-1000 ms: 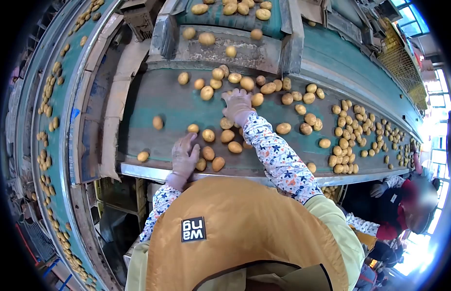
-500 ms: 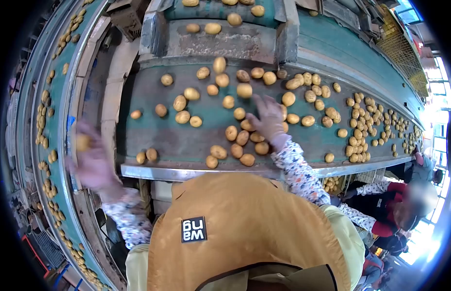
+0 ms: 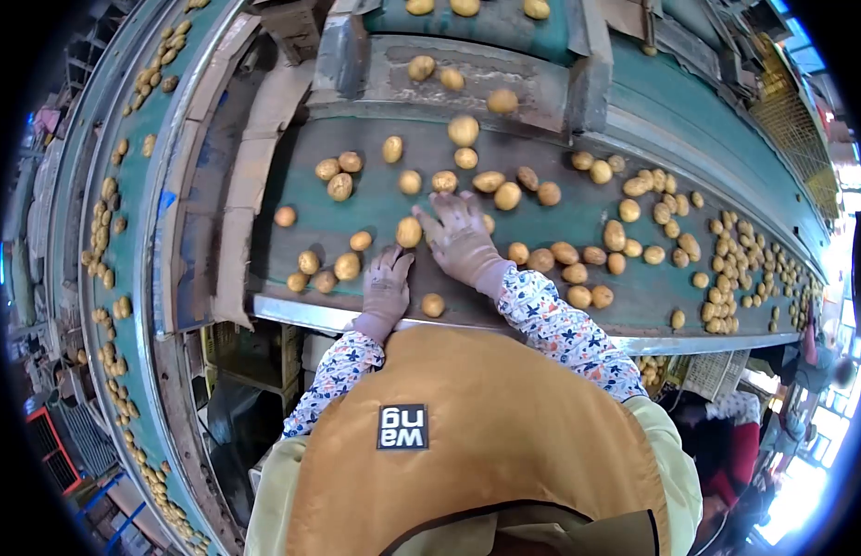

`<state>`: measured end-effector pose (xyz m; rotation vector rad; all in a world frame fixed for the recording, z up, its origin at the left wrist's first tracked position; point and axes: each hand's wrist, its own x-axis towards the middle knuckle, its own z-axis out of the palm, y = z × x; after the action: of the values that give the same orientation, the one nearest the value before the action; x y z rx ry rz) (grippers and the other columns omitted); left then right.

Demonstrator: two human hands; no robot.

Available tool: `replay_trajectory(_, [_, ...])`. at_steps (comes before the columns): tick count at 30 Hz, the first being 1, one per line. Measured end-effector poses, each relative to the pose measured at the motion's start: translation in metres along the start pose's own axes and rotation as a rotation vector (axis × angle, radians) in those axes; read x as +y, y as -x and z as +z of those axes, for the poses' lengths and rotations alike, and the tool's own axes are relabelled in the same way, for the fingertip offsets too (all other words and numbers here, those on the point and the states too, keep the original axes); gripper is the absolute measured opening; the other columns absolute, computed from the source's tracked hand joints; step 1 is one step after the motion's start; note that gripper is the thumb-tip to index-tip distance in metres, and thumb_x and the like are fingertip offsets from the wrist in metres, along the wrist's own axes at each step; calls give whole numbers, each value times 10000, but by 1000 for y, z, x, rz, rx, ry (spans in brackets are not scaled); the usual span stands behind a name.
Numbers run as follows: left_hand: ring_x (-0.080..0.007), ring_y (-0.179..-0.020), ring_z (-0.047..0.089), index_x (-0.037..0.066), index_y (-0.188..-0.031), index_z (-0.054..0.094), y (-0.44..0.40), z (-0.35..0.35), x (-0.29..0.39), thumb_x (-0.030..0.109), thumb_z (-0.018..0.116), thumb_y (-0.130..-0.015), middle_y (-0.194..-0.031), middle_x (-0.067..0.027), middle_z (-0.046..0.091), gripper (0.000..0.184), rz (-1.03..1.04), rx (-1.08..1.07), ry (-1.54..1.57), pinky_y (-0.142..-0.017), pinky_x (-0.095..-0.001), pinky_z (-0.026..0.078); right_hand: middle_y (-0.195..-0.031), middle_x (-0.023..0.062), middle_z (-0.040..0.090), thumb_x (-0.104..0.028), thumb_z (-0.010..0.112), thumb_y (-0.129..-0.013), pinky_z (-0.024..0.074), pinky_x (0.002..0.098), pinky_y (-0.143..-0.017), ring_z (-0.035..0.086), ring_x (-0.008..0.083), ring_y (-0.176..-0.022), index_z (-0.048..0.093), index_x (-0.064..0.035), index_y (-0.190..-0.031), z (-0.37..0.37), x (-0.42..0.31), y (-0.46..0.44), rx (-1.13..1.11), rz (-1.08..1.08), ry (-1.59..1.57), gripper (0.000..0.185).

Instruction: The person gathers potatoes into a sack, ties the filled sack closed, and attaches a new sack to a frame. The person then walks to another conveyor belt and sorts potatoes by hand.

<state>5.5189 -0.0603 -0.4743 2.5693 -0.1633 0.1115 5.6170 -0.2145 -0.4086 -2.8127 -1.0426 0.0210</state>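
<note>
On the green conveyor belt (image 3: pixel 356 213), many loose potatoes lie around both hands. My right hand (image 3: pixel 460 239), in a pale glove, reaches over the belt with fingers apart; its thumb side is close to or touching a potato (image 3: pixel 408 232). Another potato (image 3: pixel 489 223) shows just past its other side. My left hand (image 3: pixel 387 292), also gloved, is low over the belt near its front edge, fingers stretched forward and no potato visible in it. Left of it lies a potato (image 3: pixel 347 267), and a single potato (image 3: pixel 433 305) rests between the wrists.
A metal rail (image 3: pixel 301 312) edges the belt in front of me. To the left, past a cardboard-lined divider (image 3: pixel 240 213), a second belt (image 3: pixel 150 204) carries potatoes. A chute (image 3: pixel 384 79) brings potatoes from above. Potatoes crowd the belt's right end, and a co-worker's red sleeve (image 3: pixel 738 463) shows there.
My left hand, with a potato in it over the left divider before, has come back to the main belt without it. My right hand moved left. Potatoes have shifted, and the view has turned slightly.
</note>
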Motion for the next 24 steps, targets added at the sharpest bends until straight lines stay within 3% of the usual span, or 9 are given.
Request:
replay_trajectory(2, [-329,-980,482,83,-985,539,5,-13,-24,-3,516,-618,-1007,-134,538,378,-130,-80,153,-858,-424,385,-1246,139,409,-208,531,-753,204,498,-997,352,282,-1190,412,-123,-1262,23,-27,-14,-74,-145,-183,530])
replay_trajectory(4, [-321,-974,485,86,-1016,533,7,-35,-31,42,529,-611,-969,-132,544,407,-161,124,101,-865,-424,382,-1214,142,431,-217,542,-748,232,494,-987,366,282,-1173,417,-114,-1254,38,-43,-23,-83,-205,-181,531])
replay_trajectory(6, [-329,-955,501,163,-1194,471,9,-60,-50,96,553,-630,-999,-168,508,574,-316,103,-97,-857,-416,401,-1169,133,452,-247,594,-719,245,464,-988,411,278,-1120,400,-160,-1265,43,-55,-20,-152,-133,-147,587])
replay_trajectory(8, [-338,-941,530,235,-1262,403,-1,-77,-70,145,576,-677,-1053,-181,484,616,-564,-2,-185,-801,-413,446,-1135,123,471,-253,606,-705,247,452,-990,436,278,-1086,472,-182,-1190,47,-62,-11,-37,-186,-122,508])
replay_trajectory(11, [-337,-916,560,273,-1283,361,-23,-74,-103,216,595,-725,-1077,-165,481,608,-574,-111,-216,-740,-399,478,-1028,96,543,-239,607,-703,276,438,-974,492,252,-1005,599,-144,-898,47,-64,-12,-336,-447,-210,217])
replay_trajectory(16, [-260,-866,595,232,-1253,399,-74,-64,-131,242,594,-761,-1081,-131,503,529,-674,-302,-360,-665,-370,495,-829,81,619,-177,572,-744,389,373,-875,582,253,-820,604,-82,-891,48,-34,-7,-34,-122,-425,177])
replay_trajectory(18, [-183,-767,584,145,-1274,367,-81,-76,-146,269,569,-802,-1083,-106,526,528,-692,-489,507,-614,-273,488,-928,104,622,-146,584,-741,431,388,-807,573,267,-886,608,-68,-926,46,-7,-1,178,59,-454,203])
replay_trajectory(21, [-154,-716,535,83,-1233,394,-49,-118,-189,208,528,-823,-1029,-81,525,449,-630,-141,2026,-556,-235,438,-935,99,595,-166,586,-732,406,390,-807,546,278,-896,591,-100,-1011,42,25,28,276,309,-325,287])
replay_trajectory(24, [-288,-1019,462,66,-1241,376,-46,-234,-195,275,526,-801,-1179,-120,447,510,239,149,2674,-816,-410,426,-961,111,573,-192,579,-740,384,401,-824,514,300,-937,562,-104,-1061,43,17,47,166,613,-230,334])
